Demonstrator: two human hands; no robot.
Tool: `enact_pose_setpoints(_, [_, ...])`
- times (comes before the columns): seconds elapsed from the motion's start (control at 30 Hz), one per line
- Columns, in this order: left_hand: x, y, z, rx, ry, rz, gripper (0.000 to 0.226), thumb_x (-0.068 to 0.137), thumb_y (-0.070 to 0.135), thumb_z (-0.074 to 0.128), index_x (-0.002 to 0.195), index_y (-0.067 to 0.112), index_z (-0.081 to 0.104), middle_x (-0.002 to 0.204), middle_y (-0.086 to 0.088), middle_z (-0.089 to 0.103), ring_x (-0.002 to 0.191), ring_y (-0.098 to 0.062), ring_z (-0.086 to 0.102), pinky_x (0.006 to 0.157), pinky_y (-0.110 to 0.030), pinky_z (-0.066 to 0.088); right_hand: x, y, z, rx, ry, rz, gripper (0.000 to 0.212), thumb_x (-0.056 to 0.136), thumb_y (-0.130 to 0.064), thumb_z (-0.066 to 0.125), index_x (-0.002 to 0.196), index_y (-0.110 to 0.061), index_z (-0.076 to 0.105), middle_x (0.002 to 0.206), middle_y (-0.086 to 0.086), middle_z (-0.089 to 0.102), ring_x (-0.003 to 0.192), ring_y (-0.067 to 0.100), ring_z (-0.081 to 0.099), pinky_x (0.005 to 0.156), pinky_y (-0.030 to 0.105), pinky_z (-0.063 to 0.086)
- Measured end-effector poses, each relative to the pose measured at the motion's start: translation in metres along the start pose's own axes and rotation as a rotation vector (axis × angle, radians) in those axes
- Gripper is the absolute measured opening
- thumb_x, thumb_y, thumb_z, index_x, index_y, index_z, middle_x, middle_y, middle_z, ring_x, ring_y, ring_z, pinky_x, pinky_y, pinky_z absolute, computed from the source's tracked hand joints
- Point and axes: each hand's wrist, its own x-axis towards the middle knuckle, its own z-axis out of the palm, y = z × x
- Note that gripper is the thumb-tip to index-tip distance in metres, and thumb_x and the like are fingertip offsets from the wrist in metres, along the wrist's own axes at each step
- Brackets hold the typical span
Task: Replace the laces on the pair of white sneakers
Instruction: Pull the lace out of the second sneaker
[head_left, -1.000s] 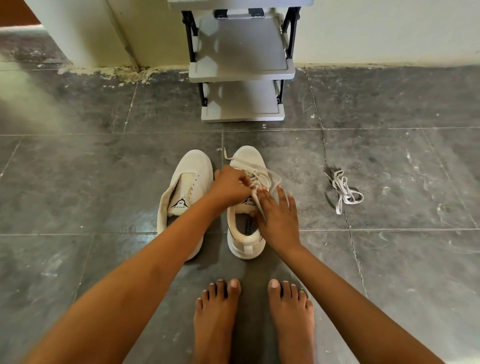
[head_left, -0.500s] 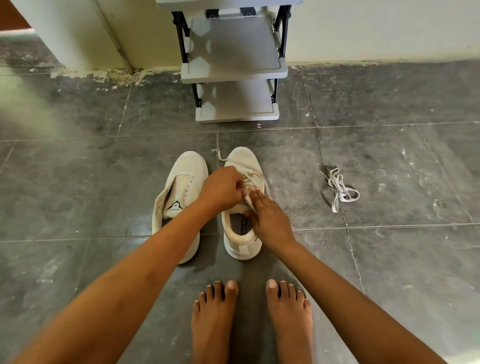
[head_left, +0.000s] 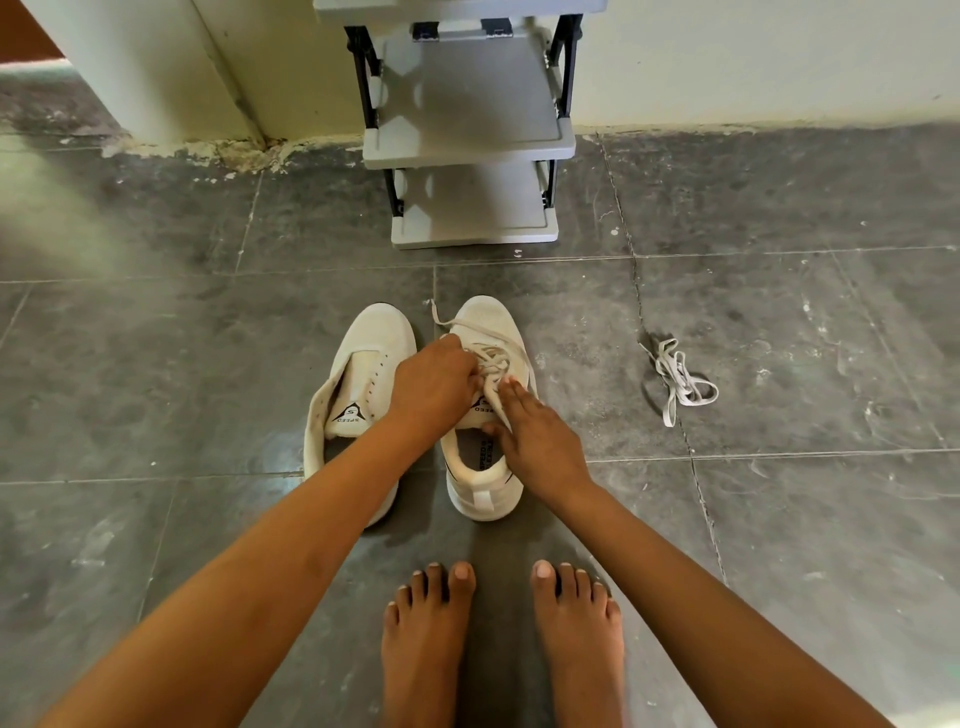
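Two white sneakers stand side by side on the grey tiled floor. The left sneaker (head_left: 363, 358) has bare eyelets and an open tongue. The right sneaker (head_left: 485, 317) carries a loosened cream lace (head_left: 493, 358), one end trailing past its toe. My left hand (head_left: 434, 382) is curled over the lace at the eyelets and pinches it. My right hand (head_left: 535, 436) lies on the tongue and the right side of the collar, fingers stretched forward, thumb at the shoe's opening. A loose white lace (head_left: 680, 382) lies bunched on the floor to the right.
A grey two-tier shoe rack (head_left: 472, 145) with black posts stands against the wall beyond the sneakers. My bare feet (head_left: 498, 639) stand just behind the sneakers. A wall corner with crumbling plaster (head_left: 234, 150) is at the back left.
My right hand has slid closer to the laces and its fingers have drawn together. The lace loop that stuck out to the right of the shoe is pulled in.
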Motion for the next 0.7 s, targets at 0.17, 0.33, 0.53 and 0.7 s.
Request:
enact_pose_setpoints(0.17, [0.006, 0.006, -0.027, -0.729, -0.132, -0.141, 0.021, 0.087, 0.017, 0.064, 0.066, 0.017, 0.067, 0.067, 0.006, 0.064, 0.072, -0.011, 0.06, 0.068, -0.024, 0.047, 0.003, 0.003, -0.004, -0.064, -0.042, -0.007, 0.057, 0.1, -0.041, 0.03, 0.15, -0.017, 0.016, 0.156, 0.003, 0.02, 0.141, 0.02, 0.024, 0.111, 0.031, 0.024])
enact_pose_setpoints(0.33, [-0.005, 0.004, -0.028, -1.048, -0.036, -0.193, 0.009, 0.088, 0.014, 0.063, 0.093, 0.013, 0.071, 0.092, -0.003, 0.068, 0.078, -0.008, 0.062, 0.073, -0.025, 0.051, 0.005, -0.001, -0.005, -0.09, -0.046, -0.016, 0.056, 0.101, -0.038, 0.03, 0.15, -0.016, 0.015, 0.157, 0.004, 0.019, 0.142, 0.02, 0.022, 0.112, 0.03, 0.02])
enact_pose_setpoints(0.53, [-0.005, -0.009, -0.007, -0.16, -0.092, 0.004, 0.025, 0.088, 0.027, 0.06, 0.111, 0.019, 0.066, 0.108, -0.004, 0.052, 0.097, -0.019, 0.051, 0.077, -0.024, 0.038, 0.004, 0.001, -0.002, -0.072, -0.047, -0.019, 0.056, 0.101, -0.036, 0.03, 0.15, -0.015, 0.013, 0.157, 0.004, 0.016, 0.144, 0.017, 0.017, 0.114, 0.028, 0.015])
enact_pose_setpoints(0.7, [-0.006, 0.002, -0.02, -0.324, -0.026, 0.013, 0.016, 0.087, 0.02, 0.064, 0.09, 0.005, 0.07, 0.092, -0.007, 0.062, 0.085, -0.019, 0.057, 0.077, -0.032, 0.046, 0.003, 0.003, -0.002, -0.044, -0.041, -0.016, 0.056, 0.101, -0.037, 0.031, 0.15, -0.016, 0.014, 0.157, 0.003, 0.017, 0.144, 0.018, 0.018, 0.113, 0.029, 0.018])
